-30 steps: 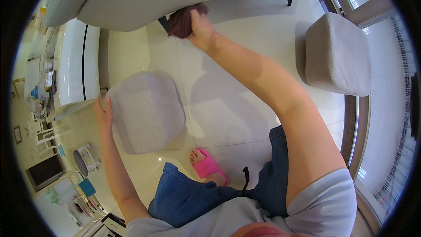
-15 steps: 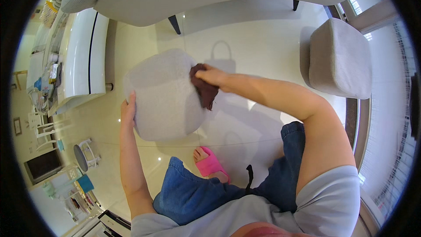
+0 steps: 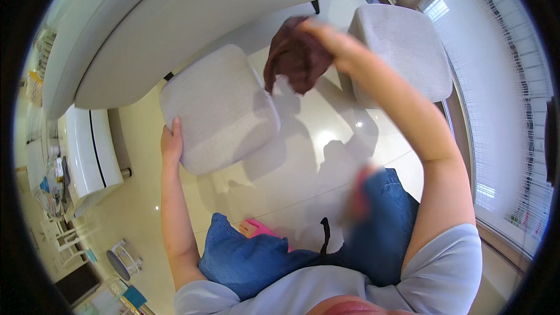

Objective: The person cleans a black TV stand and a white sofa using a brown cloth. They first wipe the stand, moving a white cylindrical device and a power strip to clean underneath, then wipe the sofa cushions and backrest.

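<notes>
A light grey upholstered stool (image 3: 224,102) with rounded corners is in front of me, tilted a little. My left hand (image 3: 171,138) grips its near left edge, the thumb lying on top and the fingers mostly hidden along the side. From my right hand (image 3: 329,39), blurred by motion, hangs a crumpled dark brown cloth (image 3: 298,58). The cloth is in the air past the stool's right side, apart from its surface. Shadows of the cloth and arm fall across the stool's right part and the floor.
A long grey sofa (image 3: 175,35) curves across the far side. A second grey stool (image 3: 402,52) stands at the far right beside a window blind (image 3: 501,111). To the left is a white glossy cabinet (image 3: 87,146). My pink slipper (image 3: 256,227) is on the tiled floor.
My right hand has lifted the cloth off the stool's right edge and swung it away, far and to the right. My left hand keeps its grip. The view has turned, bringing the stool closer to the sofa.
</notes>
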The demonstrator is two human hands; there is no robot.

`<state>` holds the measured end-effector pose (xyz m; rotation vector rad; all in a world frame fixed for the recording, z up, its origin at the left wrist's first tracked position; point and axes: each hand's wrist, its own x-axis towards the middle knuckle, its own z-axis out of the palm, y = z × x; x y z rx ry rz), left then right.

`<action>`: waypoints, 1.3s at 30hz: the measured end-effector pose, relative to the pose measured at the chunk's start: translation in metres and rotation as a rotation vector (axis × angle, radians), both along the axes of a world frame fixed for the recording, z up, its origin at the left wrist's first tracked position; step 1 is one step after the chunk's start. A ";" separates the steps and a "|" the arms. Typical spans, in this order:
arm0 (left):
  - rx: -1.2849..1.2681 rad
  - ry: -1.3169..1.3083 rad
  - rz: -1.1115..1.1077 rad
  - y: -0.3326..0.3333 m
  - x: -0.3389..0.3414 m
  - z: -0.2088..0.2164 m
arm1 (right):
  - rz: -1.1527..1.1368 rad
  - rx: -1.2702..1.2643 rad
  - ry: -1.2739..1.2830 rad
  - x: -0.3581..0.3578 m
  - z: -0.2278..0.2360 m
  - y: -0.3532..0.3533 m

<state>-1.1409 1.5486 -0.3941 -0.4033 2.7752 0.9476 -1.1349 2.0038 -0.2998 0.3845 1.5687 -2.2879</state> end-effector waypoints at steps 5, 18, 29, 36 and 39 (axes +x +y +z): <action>-0.045 0.115 -0.031 -0.002 -0.004 -0.007 | -0.412 0.106 0.254 0.011 0.010 0.235; 0.014 0.120 -0.073 0.029 0.004 0.018 | -0.704 0.164 -0.165 0.094 -0.095 0.337; -0.007 0.067 -0.034 0.054 0.004 0.011 | -0.585 0.125 -0.162 0.018 -0.118 0.235; -0.658 0.021 -0.265 0.047 -0.006 0.037 | -0.552 0.209 -0.121 -0.011 -0.106 0.142; -0.436 0.415 -0.628 0.153 0.010 0.132 | -0.626 0.128 -0.084 0.001 -0.084 0.139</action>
